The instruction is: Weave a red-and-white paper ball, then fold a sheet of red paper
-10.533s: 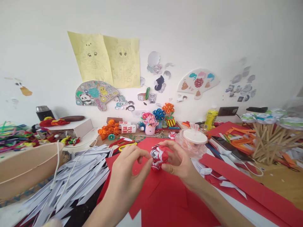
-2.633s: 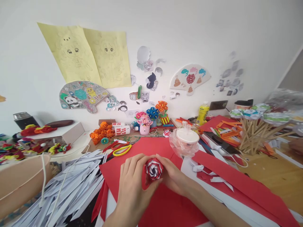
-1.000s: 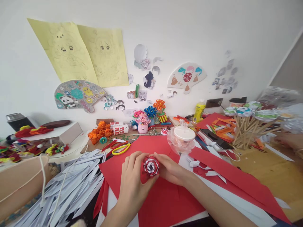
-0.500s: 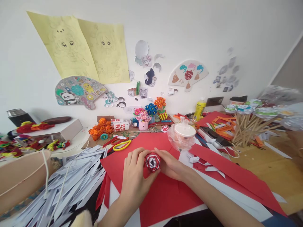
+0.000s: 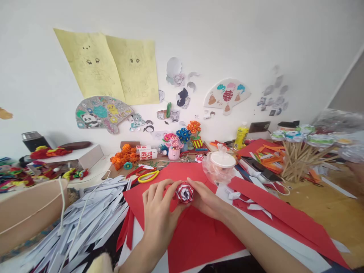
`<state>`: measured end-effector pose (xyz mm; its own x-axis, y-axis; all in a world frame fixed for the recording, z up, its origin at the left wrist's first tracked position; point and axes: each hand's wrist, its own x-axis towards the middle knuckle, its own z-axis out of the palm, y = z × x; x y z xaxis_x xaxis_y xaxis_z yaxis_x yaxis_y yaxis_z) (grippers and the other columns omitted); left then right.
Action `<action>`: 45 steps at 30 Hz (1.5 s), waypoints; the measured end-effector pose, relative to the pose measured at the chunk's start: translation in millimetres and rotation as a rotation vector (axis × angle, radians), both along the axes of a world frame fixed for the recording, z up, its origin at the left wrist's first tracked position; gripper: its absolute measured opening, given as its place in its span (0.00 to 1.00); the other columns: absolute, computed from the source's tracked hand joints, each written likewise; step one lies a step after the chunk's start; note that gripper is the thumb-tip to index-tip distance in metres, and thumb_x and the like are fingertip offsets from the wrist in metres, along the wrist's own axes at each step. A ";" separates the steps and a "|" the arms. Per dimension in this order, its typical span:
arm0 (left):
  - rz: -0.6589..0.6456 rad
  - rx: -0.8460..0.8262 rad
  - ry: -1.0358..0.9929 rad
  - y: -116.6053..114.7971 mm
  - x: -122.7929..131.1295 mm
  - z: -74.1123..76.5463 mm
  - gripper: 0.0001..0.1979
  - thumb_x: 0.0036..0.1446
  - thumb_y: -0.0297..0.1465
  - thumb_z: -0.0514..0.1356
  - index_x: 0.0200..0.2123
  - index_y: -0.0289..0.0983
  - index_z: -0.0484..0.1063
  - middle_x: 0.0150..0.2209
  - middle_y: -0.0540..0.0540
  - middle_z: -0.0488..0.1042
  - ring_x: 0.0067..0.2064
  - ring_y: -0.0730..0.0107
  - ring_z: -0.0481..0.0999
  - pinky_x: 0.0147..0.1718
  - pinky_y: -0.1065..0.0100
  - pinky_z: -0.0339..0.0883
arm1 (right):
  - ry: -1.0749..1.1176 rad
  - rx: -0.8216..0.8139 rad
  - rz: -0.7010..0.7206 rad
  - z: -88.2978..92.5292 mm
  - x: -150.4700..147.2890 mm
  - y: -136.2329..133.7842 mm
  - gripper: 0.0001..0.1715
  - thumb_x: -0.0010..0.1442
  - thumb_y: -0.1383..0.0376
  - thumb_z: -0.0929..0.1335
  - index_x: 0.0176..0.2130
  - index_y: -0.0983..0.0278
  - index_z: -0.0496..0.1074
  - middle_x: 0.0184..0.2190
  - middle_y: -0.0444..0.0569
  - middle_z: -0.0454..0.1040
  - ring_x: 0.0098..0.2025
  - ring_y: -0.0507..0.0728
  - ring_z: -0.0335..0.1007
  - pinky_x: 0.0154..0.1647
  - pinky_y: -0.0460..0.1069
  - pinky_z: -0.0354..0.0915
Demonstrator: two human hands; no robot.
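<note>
— Paper rose (image 5: 184,192): where do you have it?

— Between both grips, just above the red sheet (image 5: 196,235) on the desk (image 5: 335,216). My left grip (image 5: 159,212) is clamped around the near and left side of the paper rose, and my right grip (image 5: 206,199) is pinched on its right side. Its red and white spiral faces up.

— What lies around?

— A lidded cup (image 5: 222,165) in a clear bag stands just behind my right grip. Yellow-handled scissors (image 5: 148,175) lie behind the left one. White paper strips (image 5: 93,212) are heaped to the left.
</note>
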<state>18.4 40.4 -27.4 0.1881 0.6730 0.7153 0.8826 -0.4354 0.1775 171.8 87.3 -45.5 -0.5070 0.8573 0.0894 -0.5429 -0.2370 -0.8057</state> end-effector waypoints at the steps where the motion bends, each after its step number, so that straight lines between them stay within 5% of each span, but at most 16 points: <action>1: 0.012 0.024 0.001 -0.1 -0.5 -0.7 0.21 0.50 0.30 0.67 0.48 0.45 0.72 0.46 0.46 0.75 0.44 0.58 0.71 0.41 0.60 0.59 | 0.004 0.009 0.007 0.2 -0.3 -0.4 0.24 0.54 0.49 0.72 0.34 0.69 0.76 0.31 0.52 0.79 0.34 0.56 0.74 0.31 0.47 0.64; 7: 0.036 0.108 0.000 -1.1 -2.6 -2.7 0.21 0.50 0.30 0.67 0.49 0.46 0.73 0.45 0.46 0.76 0.43 0.57 0.70 0.41 0.59 0.58 | 0.025 0.055 0.023 0.4 -0.9 -2.7 0.21 0.59 0.52 0.69 0.36 0.68 0.77 0.34 0.53 0.79 0.37 0.57 0.74 0.39 0.50 0.67; 12: 0.054 0.116 -0.006 -1.5 -0.4 -1.4 0.21 0.49 0.29 0.67 0.48 0.47 0.73 0.45 0.47 0.76 0.44 0.57 0.70 0.42 0.59 0.57 | 0.023 0.120 0.002 0.1 0.6 -3.5 0.16 0.63 0.56 0.67 0.43 0.64 0.75 0.38 0.51 0.78 0.37 0.55 0.74 0.37 0.48 0.67; 20: 0.072 0.116 -0.008 -1.7 1.7 -0.7 0.21 0.46 0.28 0.69 0.46 0.46 0.73 0.44 0.47 0.76 0.44 0.56 0.69 0.43 0.58 0.56 | -0.050 0.138 -0.048 0.1 1.4 -2.1 0.18 0.62 0.54 0.67 0.39 0.66 0.76 0.34 0.50 0.78 0.32 0.54 0.74 0.29 0.47 0.65; 27: 0.017 0.076 0.043 0.1 0.4 -3.5 0.23 0.50 0.28 0.66 0.50 0.45 0.69 0.46 0.47 0.76 0.45 0.57 0.70 0.43 0.59 0.57 | -0.083 0.155 -0.090 -1.7 2.7 0.3 0.18 0.60 0.53 0.69 0.40 0.65 0.78 0.33 0.50 0.79 0.29 0.53 0.73 0.34 0.48 0.67; 33: -0.059 -0.034 -0.012 0.2 2.5 -1.9 0.27 0.51 0.28 0.65 0.54 0.44 0.64 0.48 0.47 0.75 0.47 0.57 0.71 0.43 0.60 0.59 | -0.104 0.142 -0.156 -2.4 4.6 2.1 0.20 0.57 0.52 0.70 0.42 0.64 0.78 0.37 0.51 0.79 0.36 0.56 0.74 0.38 0.48 0.67; 41: -0.011 -0.081 -0.136 3.1 0.0 -1.8 0.17 0.50 0.31 0.66 0.43 0.43 0.66 0.43 0.49 0.75 0.46 0.56 0.71 0.40 0.59 0.59 | -0.145 0.206 -0.073 -2.9 7.8 3.4 0.33 0.59 0.43 0.64 0.54 0.61 0.68 0.46 0.56 0.75 0.43 0.60 0.74 0.41 0.53 0.68; 45: 0.059 -0.095 -0.176 3.8 -0.9 -1.4 0.15 0.49 0.30 0.65 0.40 0.41 0.66 0.39 0.49 0.74 0.42 0.57 0.72 0.38 0.60 0.59 | -0.257 0.366 -0.079 -5.0 6.7 0.4 0.39 0.49 0.53 0.76 0.56 0.56 0.63 0.56 0.54 0.65 0.51 0.60 0.70 0.47 0.52 0.67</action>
<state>17.5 44.2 -28.8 0.0236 0.7453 0.6663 0.8579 -0.3573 0.3693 178.4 87.7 -50.5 -0.4867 0.8296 0.2736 -0.3193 0.1226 -0.9397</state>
